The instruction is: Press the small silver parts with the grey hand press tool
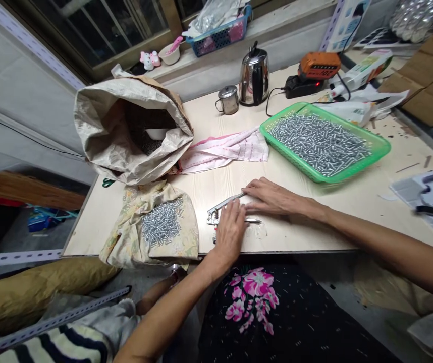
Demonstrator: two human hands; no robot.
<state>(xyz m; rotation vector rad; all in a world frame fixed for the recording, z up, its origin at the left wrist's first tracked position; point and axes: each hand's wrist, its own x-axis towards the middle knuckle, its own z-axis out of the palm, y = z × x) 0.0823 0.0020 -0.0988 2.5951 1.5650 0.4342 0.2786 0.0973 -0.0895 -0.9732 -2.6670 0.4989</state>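
A small metal lever press [214,218] with a coil spring lies near the table's front edge. My right hand [275,196] comes in from the right and is closed on the end of its raised lever arm. Over the middle of the press lies my left hand [231,229], fingers bent and close together; what they pinch is hidden. Left of it, a heap of small silvery metal pins [162,222] lies on a yellow flowered cloth [188,234]. A green plastic basket [381,146] at the right holds many more silvery pins [320,143].
An open woven sack [99,121] with a white scoop inside stands at the back left. Beside it are a pink-white towel [231,148], a metal mug [228,100] and a kettle [254,75]. An orange battery [319,65] sits on its charger. Cardboard [428,75] lies far right.
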